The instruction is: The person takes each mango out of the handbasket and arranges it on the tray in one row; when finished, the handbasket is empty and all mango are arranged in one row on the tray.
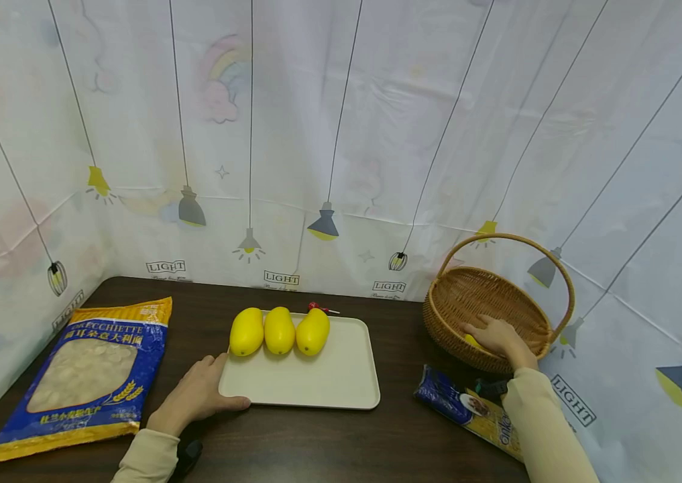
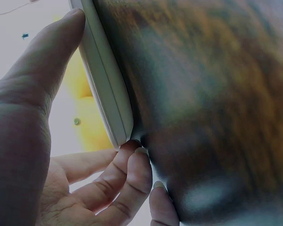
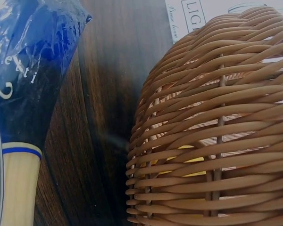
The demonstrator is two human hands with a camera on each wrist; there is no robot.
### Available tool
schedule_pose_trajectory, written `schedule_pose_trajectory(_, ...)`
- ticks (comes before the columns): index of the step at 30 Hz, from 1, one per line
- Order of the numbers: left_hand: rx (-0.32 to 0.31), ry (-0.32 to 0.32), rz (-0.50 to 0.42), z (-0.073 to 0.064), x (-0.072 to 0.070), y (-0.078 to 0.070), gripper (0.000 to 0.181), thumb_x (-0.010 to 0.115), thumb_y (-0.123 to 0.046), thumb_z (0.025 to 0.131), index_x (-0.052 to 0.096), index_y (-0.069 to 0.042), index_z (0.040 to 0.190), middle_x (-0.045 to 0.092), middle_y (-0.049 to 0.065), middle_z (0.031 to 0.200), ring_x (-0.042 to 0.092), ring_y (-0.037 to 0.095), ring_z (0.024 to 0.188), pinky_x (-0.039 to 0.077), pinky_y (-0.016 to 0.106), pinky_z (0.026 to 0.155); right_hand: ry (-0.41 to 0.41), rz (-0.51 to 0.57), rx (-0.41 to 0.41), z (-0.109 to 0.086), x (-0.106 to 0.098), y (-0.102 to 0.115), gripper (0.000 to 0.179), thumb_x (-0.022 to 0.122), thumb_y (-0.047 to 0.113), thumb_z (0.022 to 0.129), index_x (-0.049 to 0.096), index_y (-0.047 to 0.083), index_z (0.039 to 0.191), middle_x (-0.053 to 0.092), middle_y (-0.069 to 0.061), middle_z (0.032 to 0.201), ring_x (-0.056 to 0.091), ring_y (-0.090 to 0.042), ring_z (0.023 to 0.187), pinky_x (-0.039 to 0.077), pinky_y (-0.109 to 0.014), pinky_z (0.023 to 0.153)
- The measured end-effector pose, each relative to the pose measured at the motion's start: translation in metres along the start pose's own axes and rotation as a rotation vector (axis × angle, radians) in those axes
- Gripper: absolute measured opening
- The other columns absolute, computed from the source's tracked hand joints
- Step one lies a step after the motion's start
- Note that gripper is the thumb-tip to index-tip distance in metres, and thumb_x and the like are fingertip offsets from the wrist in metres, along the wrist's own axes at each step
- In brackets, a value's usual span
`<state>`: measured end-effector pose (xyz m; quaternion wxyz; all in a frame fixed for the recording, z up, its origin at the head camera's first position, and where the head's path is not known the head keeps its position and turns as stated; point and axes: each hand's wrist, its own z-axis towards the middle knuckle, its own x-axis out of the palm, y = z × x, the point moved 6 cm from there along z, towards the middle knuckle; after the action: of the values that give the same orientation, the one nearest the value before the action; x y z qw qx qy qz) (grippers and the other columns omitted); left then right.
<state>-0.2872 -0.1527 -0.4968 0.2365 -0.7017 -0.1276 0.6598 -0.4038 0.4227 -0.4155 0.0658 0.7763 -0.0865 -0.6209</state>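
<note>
Three yellow mangoes [image 1: 279, 331] lie side by side along the back left of a cream tray [image 1: 328, 379]. My left hand [image 1: 198, 394] grips the tray's front left corner, thumb along the front edge and fingers at the left side. In the left wrist view the thumb [image 2: 47, 52] lies on the tray rim [image 2: 106, 80], with curled fingertips near its underside. My right hand [image 1: 497, 335] reaches into a wicker basket [image 1: 458, 282] and holds another yellow mango [image 1: 471, 340], mostly hidden under it. The right wrist view shows yellow only through gaps in the basket wall [image 3: 217, 122].
A large blue and yellow orecchiette bag [image 1: 84, 376] lies at the left. A pasta packet [image 1: 467, 409] lies in front of the basket, partly under my right forearm. Behind the tray is a small red-wrapped lollipop [image 1: 316, 307]. A printed curtain [image 1: 292, 134] hangs along the table's back edge.
</note>
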Motion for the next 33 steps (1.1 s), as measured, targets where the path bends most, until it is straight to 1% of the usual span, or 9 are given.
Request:
schedule_pose_trajectory(7,0.006,-0.003,0.004,0.0,0.001,0.001,0.112,0.083,-0.065,0.068,0.042,0.0,0.149,0.056,0.027,0.133,0.056,0.043,0.118,0.046,0.063,0.101,0.018,-0.025,-0.025,0.004,0.002,0.001,0.093,0.035,0.066,0.1,0.025,-0.009,0.154,0.036,-0.043,0.148,0.037,-0.064,0.133,0.038,-0.071,0.104)
schedule_pose_trajectory(10,0.002,0.0,0.003,0.0,0.001,0.001,0.112,0.082,-0.065,0.068,0.041,0.0,0.15,0.056,0.027,0.134,0.056,0.042,0.118,0.046,0.063,0.101,0.027,-0.036,-0.036,0.006,0.003,0.002,0.094,0.035,0.067,0.1,0.025,-0.009,0.154,0.037,-0.044,0.147,0.041,-0.063,0.131,0.041,-0.069,0.101)
schedule_pose_trajectory(13,0.001,0.0,-0.001,0.0,0.0,0.001,0.111,0.083,-0.065,0.068,0.042,-0.001,0.15,0.056,0.026,0.133,0.057,0.041,0.118,0.046,0.062,0.101,0.039,-0.036,-0.04,0.007,0.005,0.002,0.094,0.036,0.066,0.1,0.025,-0.01,0.154,0.035,-0.045,0.147,0.04,-0.063,0.131,0.04,-0.069,0.102)
schedule_pose_trajectory(16,0.002,-0.002,-0.002,0.0,-0.001,0.0,0.111,0.083,-0.064,0.068,0.042,-0.001,0.15,0.057,0.026,0.132,0.057,0.041,0.117,0.046,0.062,0.101,0.045,-0.029,-0.044,0.008,0.008,0.001,0.093,0.038,0.065,0.1,0.027,-0.01,0.153,0.032,-0.044,0.149,0.035,-0.063,0.135,0.036,-0.071,0.106)
schedule_pose_trajectory(20,0.001,-0.002,-0.004,0.0,-0.001,0.0,0.111,0.083,-0.064,0.068,0.042,0.0,0.149,0.056,0.026,0.133,0.057,0.041,0.117,0.046,0.062,0.101,0.045,-0.026,-0.057,0.01,0.012,0.001,0.087,0.041,0.061,0.101,0.032,-0.009,0.152,0.035,-0.042,0.15,0.035,-0.063,0.135,0.035,-0.07,0.107)
schedule_pose_trajectory(25,0.003,-0.007,-0.004,0.0,-0.001,-0.001,0.11,0.084,-0.063,0.068,0.043,0.001,0.148,0.057,0.026,0.132,0.057,0.041,0.116,0.046,0.061,0.101,0.053,-0.017,-0.049,0.011,0.015,0.0,0.085,0.044,0.061,0.101,0.036,-0.008,0.151,0.038,-0.041,0.149,0.036,-0.063,0.134,0.036,-0.07,0.106)
schedule_pose_trajectory(27,0.005,-0.011,-0.002,0.0,-0.001,-0.001,0.11,0.084,-0.063,0.068,0.043,0.001,0.148,0.057,0.026,0.131,0.057,0.04,0.115,0.047,0.061,0.1,0.055,-0.021,-0.046,0.012,0.016,0.0,0.082,0.046,0.057,0.101,0.036,-0.008,0.151,0.039,-0.041,0.148,0.036,-0.064,0.134,0.036,-0.071,0.105)
schedule_pose_trajectory(30,0.007,-0.016,0.0,-0.001,-0.001,-0.001,0.11,0.084,-0.063,0.068,0.044,0.001,0.148,0.057,0.026,0.13,0.057,0.039,0.114,0.047,0.06,0.099,0.03,-0.055,-0.072,0.013,0.014,0.001,0.073,0.051,0.046,0.101,0.041,-0.009,0.147,0.047,-0.04,0.142,0.042,-0.063,0.129,0.041,-0.068,0.102)
schedule_pose_trajectory(33,0.009,-0.019,-0.001,-0.001,-0.001,-0.001,0.11,0.084,-0.063,0.068,0.043,0.002,0.148,0.057,0.026,0.13,0.057,0.039,0.113,0.048,0.061,0.099,-0.001,-0.08,-0.099,0.012,0.011,0.004,0.066,0.055,0.038,0.099,0.046,-0.01,0.143,0.056,-0.039,0.133,0.051,-0.06,0.12,0.046,-0.062,0.095)
